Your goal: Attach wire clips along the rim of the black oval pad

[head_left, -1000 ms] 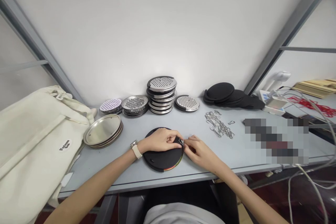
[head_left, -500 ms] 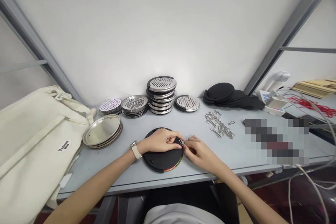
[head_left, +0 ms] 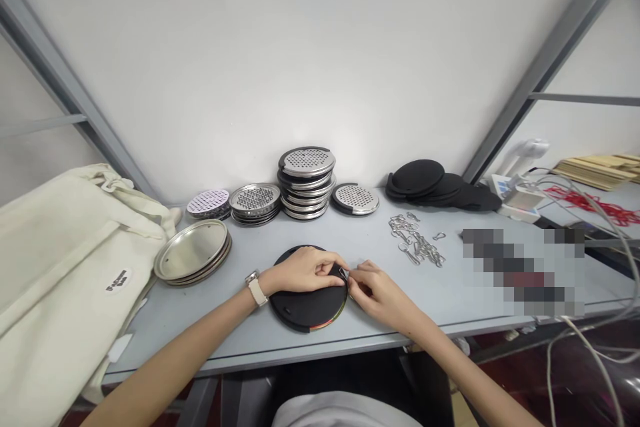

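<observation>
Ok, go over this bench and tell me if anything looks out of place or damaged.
One thing: the black round disc under the left hand shows a multicoloured strip along its lower rim, unlike the plain black discs at the back. A pixelated patch also hides part of the bench, so I can't judge there.

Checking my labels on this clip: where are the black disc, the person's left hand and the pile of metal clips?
black disc (head_left: 300, 313), head view, bare lower part of its face.
left hand (head_left: 303, 270), head view, back of the hand.
pile of metal clips (head_left: 416, 241), head view, middle of the pile.
</observation>
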Available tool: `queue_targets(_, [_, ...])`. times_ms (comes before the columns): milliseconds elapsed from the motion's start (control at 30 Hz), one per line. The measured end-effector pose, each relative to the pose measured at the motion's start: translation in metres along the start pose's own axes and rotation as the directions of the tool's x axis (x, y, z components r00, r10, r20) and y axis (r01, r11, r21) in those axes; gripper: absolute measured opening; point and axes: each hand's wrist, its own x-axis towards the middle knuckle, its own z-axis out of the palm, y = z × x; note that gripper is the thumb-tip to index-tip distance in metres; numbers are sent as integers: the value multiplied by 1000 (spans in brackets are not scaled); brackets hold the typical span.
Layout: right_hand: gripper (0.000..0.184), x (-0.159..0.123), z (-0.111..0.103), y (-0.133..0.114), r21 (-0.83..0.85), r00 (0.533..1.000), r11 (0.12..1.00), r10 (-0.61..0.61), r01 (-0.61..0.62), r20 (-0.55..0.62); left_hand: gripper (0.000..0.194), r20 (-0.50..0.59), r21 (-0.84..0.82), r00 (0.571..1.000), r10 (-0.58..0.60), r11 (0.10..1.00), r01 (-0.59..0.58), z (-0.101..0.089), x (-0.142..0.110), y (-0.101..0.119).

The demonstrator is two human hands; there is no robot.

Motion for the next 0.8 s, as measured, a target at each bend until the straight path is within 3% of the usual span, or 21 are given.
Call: queue_targets(800, [21, 0, -1, 1, -21, 997, 997, -71, 72, 39, 30, -12, -27, 1000, -19, 999, 19, 2, 0, -2])
